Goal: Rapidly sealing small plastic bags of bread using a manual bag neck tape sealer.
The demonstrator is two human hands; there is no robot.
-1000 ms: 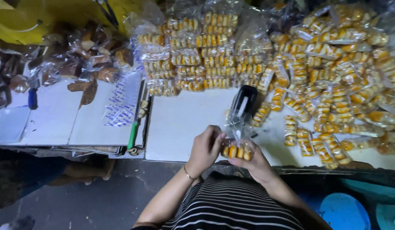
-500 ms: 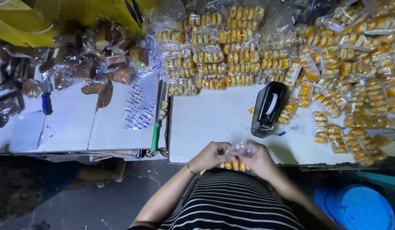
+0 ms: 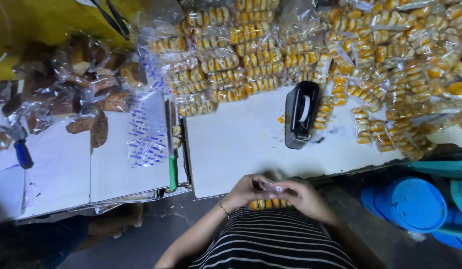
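A clear pack of yellow biscuits is pinched at its neck by left hand & right hand, held at the table edge above the lap — w/ a loose pinch it could probably slip, biscuits spilling.

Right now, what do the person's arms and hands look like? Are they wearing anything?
Both arms are bare, with no sleeves reaching the forearms and no gloves. The left hand has a thin bracelet around its wrist. The right hand shows no ring or watch that I can make out. Below the hands is a black top with thin white stripes.
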